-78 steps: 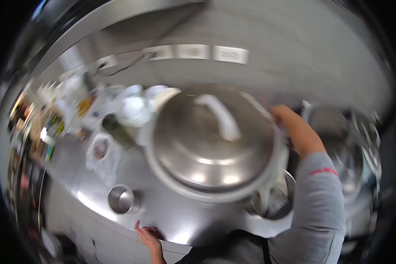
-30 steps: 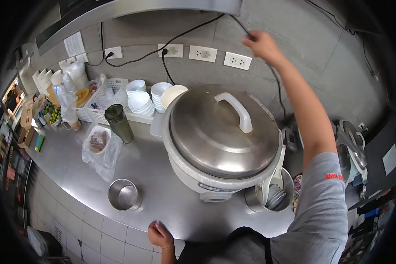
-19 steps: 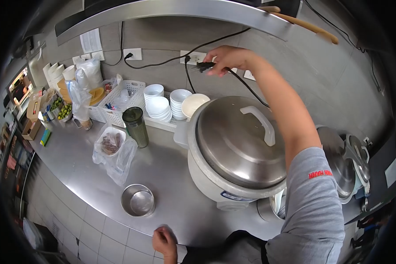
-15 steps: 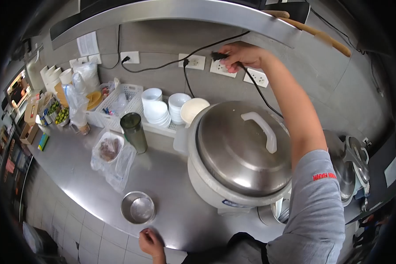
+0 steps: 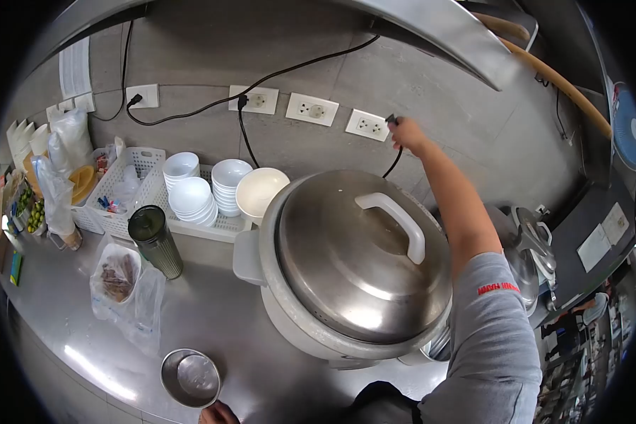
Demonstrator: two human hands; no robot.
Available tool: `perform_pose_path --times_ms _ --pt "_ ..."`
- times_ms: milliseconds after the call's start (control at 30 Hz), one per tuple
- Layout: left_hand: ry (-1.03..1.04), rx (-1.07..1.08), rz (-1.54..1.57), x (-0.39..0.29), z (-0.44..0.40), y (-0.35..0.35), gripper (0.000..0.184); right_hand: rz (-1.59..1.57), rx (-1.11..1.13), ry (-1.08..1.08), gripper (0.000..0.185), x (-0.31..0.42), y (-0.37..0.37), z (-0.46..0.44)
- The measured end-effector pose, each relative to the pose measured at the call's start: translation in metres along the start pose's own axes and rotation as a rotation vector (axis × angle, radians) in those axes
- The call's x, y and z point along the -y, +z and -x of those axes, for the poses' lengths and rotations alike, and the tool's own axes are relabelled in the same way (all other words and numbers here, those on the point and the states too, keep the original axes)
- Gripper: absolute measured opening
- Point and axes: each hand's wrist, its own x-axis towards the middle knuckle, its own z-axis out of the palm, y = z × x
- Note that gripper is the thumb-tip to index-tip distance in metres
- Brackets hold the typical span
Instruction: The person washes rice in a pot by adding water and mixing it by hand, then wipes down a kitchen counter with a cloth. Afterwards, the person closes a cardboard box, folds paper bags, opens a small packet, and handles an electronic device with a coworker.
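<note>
My right hand (image 5: 407,136) is closed around a black power plug (image 5: 392,120), held at the right end of a white wall outlet (image 5: 367,125). I cannot tell whether the plug touches the outlet. Its black cord (image 5: 393,162) hangs down behind a large rice cooker (image 5: 297,321), whose domed metal lid (image 5: 339,261) is on. At the bottom edge of the view, my left hand (image 5: 218,414) is close beside a round metal bowl (image 5: 191,378). Most of that hand is cut off, and its fingers are hard to make out.
Stacked white bowls (image 5: 191,198) and a white basket (image 5: 147,164) line the wall. A dark tumbler (image 5: 155,244) and a plastic bag with a tub (image 5: 131,311) stand on the steel counter (image 5: 261,396). A metal shelf (image 5: 431,28) overhangs. More cookers (image 5: 519,261) sit at right.
My right hand has moved with the plug rightward along the wall, from the middle outlet to the one on the right. The view has turned right, and my left hand now shows less.
</note>
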Motion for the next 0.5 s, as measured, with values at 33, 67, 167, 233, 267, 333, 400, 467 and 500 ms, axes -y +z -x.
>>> perform_pose_path --times_ms 33,67,167,233,267,333,400,467,500 --pt "0.005 0.000 -0.004 0.001 -0.001 0.000 0.018 0.061 0.042 0.052 0.027 0.005 0.002 0.002" --pt "0.001 0.009 -0.007 0.000 -0.002 -0.001 0.018 0.123 0.087 0.102 0.026 0.010 0.006 0.003" --pt "0.022 0.069 -0.035 0.003 -0.003 0.000 0.019 0.308 0.074 0.157 0.025 0.024 0.018 0.006" --pt "0.037 0.063 -0.001 0.002 -0.005 0.000 0.020 0.410 0.006 0.144 0.026 0.028 0.026 0.004" --pt "0.044 0.056 0.012 0.003 -0.006 -0.001 0.020 0.470 0.011 0.152 0.026 0.028 0.029 0.002" --pt "0.049 0.064 -0.012 0.004 -0.008 -0.001 0.020 0.565 0.002 0.174 0.026 0.031 0.031 -0.004" --pt "0.069 0.060 -0.015 0.006 -0.008 -0.001 0.020 0.597 -0.009 0.168 0.026 0.033 0.032 -0.003" --pt "0.115 0.043 -0.039 0.006 -0.009 0.000 0.019 0.658 0.007 0.166 0.023 0.037 0.033 0.000" --pt "0.133 0.034 -0.052 0.005 -0.009 -0.001 0.019 0.699 0.028 0.164 0.022 0.040 0.034 -0.001"
